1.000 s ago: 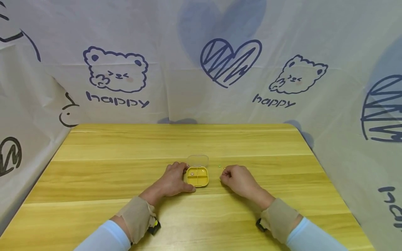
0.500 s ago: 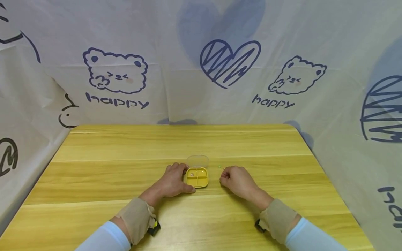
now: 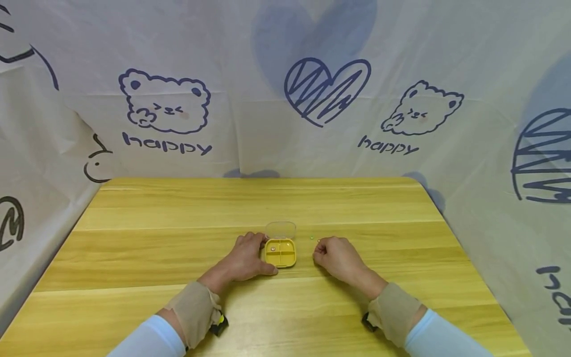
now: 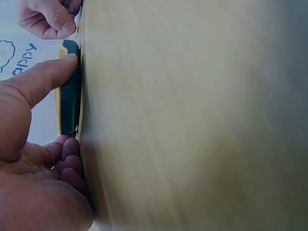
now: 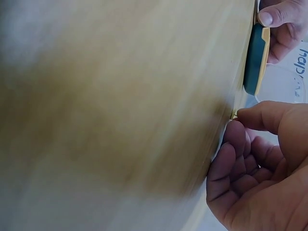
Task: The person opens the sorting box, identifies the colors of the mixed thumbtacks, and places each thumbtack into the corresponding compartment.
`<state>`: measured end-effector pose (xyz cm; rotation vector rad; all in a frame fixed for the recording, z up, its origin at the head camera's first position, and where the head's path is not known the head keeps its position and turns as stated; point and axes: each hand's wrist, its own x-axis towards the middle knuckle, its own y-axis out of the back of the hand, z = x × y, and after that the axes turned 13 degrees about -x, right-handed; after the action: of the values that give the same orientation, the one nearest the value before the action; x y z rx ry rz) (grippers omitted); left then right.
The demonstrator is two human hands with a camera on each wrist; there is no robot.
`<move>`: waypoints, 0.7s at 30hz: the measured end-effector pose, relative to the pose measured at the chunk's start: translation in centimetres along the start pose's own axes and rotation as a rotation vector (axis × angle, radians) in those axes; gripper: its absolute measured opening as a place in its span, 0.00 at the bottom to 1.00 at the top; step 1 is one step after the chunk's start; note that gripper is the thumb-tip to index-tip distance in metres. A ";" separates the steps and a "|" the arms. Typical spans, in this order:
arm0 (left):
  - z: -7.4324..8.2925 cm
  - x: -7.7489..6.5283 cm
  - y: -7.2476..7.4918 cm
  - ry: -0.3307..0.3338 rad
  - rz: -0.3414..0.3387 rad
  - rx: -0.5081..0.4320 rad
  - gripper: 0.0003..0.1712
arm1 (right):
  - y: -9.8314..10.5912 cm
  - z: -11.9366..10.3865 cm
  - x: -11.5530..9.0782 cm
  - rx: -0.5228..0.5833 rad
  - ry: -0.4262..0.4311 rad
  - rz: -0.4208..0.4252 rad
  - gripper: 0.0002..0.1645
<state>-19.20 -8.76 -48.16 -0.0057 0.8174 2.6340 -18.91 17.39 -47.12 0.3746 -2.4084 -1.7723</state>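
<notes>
A small pill box (image 3: 280, 253), with a yellow divided tray, dark green outer sides and a clear lid (image 3: 281, 229) raised at the back, sits on the table. One tiny reddish-white round piece (image 3: 273, 249) lies in its back left compartment. My left hand (image 3: 245, 258) holds the box from the left, thumb on its front side and fingers behind. To the right of the box, my right hand (image 3: 341, 258) is down at the tabletop, thumb and index finger pinching a tiny yellowish piece (image 5: 234, 114); its kind is too small to make out.
A tiny green piece (image 3: 312, 237) and a tiny yellow piece (image 3: 318, 240) lie beyond my right fingers. The wooden table (image 3: 178, 208) ends at a white printed cloth (image 3: 250, 119), which hangs behind it and along both sides.
The camera view has shifted very slightly. Both hands and the pill box stay in place, with the right fingertips still at the tabletop.
</notes>
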 end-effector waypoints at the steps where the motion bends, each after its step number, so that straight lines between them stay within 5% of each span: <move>1: 0.0 0.0 0.0 -0.001 0.000 0.000 0.45 | 0.0 0.0 0.0 0.001 0.001 0.002 0.09; 21: 0.1 -0.1 0.0 0.001 0.000 -0.003 0.45 | 0.3 0.4 0.2 0.046 -0.005 0.039 0.09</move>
<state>-19.13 -8.73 -48.04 -0.0082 0.8143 2.6357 -19.19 17.76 -46.96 0.3262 -2.4464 -1.7068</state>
